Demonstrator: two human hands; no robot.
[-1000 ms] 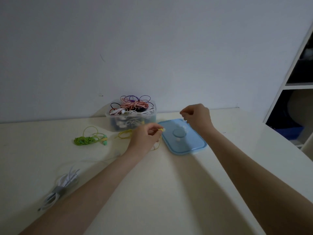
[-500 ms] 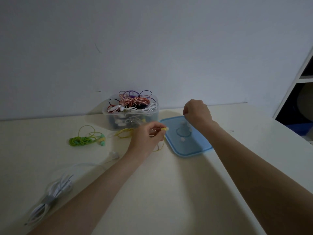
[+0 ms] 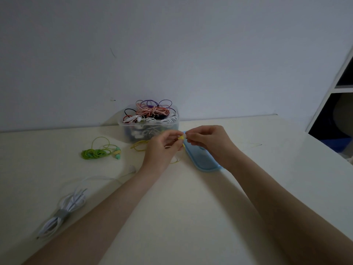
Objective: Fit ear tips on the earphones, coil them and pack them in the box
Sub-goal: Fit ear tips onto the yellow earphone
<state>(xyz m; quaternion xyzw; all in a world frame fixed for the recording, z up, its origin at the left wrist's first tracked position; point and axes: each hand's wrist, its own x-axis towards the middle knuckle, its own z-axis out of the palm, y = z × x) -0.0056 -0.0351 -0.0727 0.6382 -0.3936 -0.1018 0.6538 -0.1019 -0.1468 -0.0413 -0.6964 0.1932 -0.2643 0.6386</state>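
Right at the middle of the frame the two hands meet above the pale counter [image 3: 172, 207]. The left hand [image 3: 162, 148] has its grip closed on a yellow earbud [image 3: 180, 138], pinched between thumb and fingertips. The right hand [image 3: 208, 139] comes in from the right with its fingers curled, its grip pinching a small white ear tip [image 3: 185, 135] that touches the end of the yellow earbud. The yellow cord [image 3: 139, 145] trails from the left hand down onto the counter, looping toward the left and also below the hands.

Just behind the hands, against the wall, stands a clear plastic box [image 3: 149, 129] heaped with tangled earphones in red-and-white, purple, black and white. A blue lid [image 3: 202, 159] lies flat on the counter under and just below the right hand, partly hidden by it.

Left of centre lie coiled green earphones [image 3: 95, 153] with mint and yellow buds at their right end. In the lower left of the frame rests a white cable bundle [image 3: 63, 213] held by a grey band, with one loose strand running toward the left forearm.

At the right edge a white shelf unit [image 3: 332, 88] shows dark compartments. No brand, label or writing can be read on anything.
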